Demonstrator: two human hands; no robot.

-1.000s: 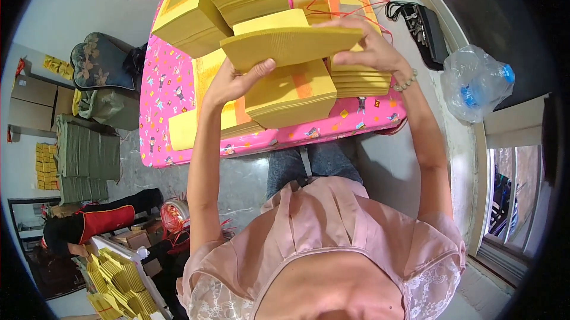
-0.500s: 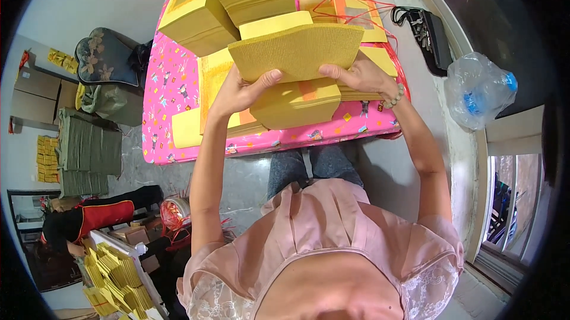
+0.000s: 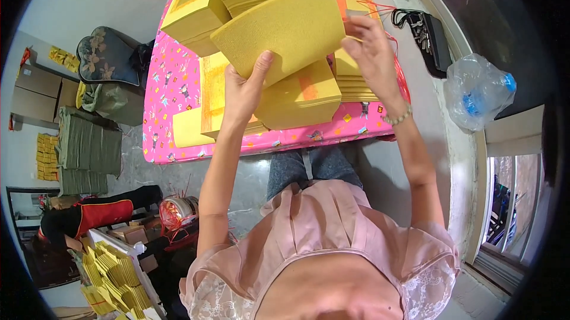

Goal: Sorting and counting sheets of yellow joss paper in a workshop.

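Pink-covered counter (image 3: 161,109) filling upper centre, grey floor (image 3: 135,165) below. Your left hand (image 3: 244,91) is gripping a yellow sheaf (image 3: 282,30), long axis rising rightward; your right hand (image 3: 375,58) is hovering half-open, empty.

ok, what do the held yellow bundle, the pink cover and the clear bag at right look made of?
Yellow bundle in the left hand: likely paper; matte, opaque, finely speckled face.
Pink cover: probably plastic sheeting; glossy highlights along its front edge, though coated cloth is possible.
Clear bag: thin plastic film, by its see-through, crinkled, shiny surface.
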